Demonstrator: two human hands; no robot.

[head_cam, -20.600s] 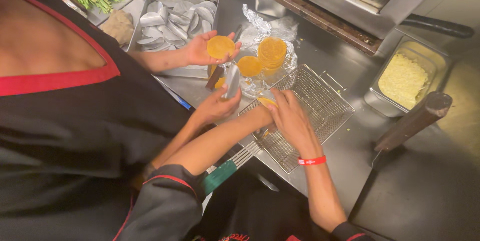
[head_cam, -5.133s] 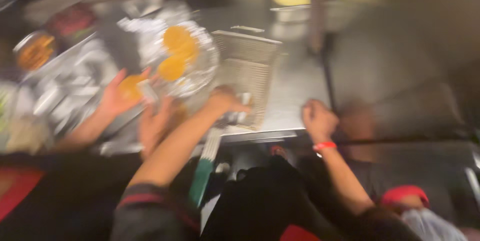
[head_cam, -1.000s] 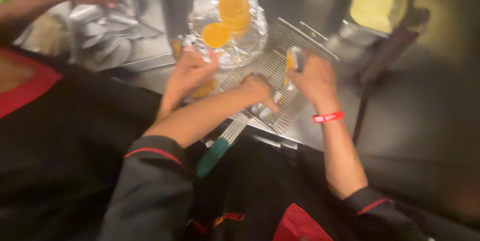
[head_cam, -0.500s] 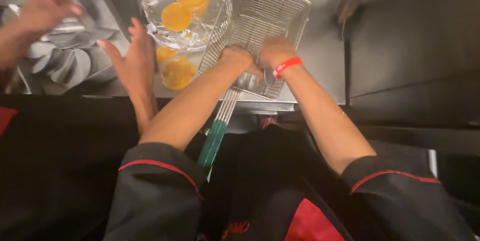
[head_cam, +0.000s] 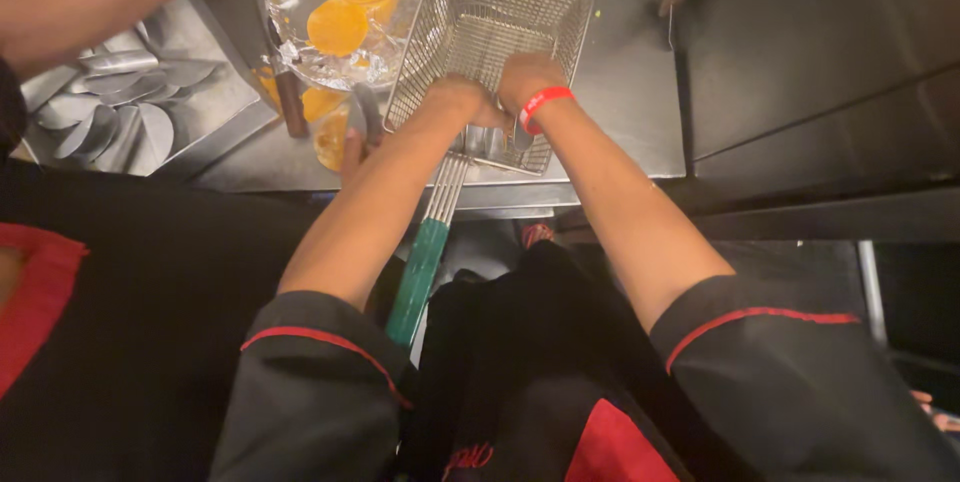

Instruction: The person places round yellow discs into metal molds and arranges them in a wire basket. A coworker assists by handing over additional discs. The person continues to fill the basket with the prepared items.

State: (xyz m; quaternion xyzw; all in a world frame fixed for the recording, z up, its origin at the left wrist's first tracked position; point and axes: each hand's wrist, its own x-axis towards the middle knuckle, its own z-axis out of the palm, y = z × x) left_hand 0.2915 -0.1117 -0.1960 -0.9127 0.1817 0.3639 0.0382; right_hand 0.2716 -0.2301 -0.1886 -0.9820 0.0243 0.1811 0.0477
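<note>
A rectangular silver wire-mesh fry basket (head_cam: 495,27) sits upright on the steel counter (head_cam: 630,102), its open top facing the camera and its inside bare. Both hands, left (head_cam: 462,102) and right (head_cam: 527,80), rest together at its near rim. Its bundle of metal rods runs back over the counter edge to a green grip (head_cam: 418,277), pointing toward the person.

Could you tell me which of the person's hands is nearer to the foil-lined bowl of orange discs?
The left hand: it rests at the wire basket's near-left rim, beside the foil-lined bowl. The right hand lies farther right, inside the basket.
</note>
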